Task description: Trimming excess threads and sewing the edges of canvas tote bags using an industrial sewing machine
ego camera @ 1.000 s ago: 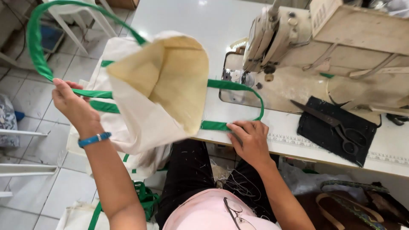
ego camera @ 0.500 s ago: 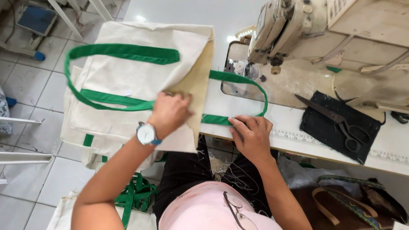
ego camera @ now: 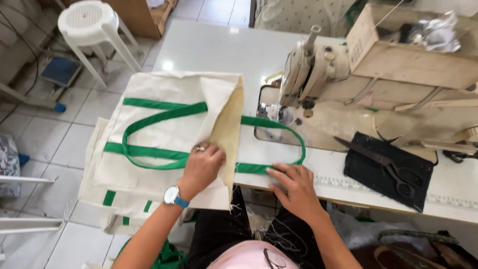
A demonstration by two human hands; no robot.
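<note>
Left hand (ego camera: 203, 167) flat, open, pressing cream tote bag (ego camera: 164, 144); right hand (ego camera: 294, 185) flat on green strap (ego camera: 271, 168) at bench (ego camera: 214, 50) edge, gripping nothing. Best: keep bag smooth, strap untwisted.

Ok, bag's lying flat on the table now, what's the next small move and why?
Probably slide the cream tote bag right toward the sewing machine. The left hand presses its open edge flat, the right hand rests on the green handle loop, which already reaches the needle plate.

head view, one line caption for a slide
Left hand presses a cream tote bag flat beside a sewing machine; right hand rests on its green strap.
</note>
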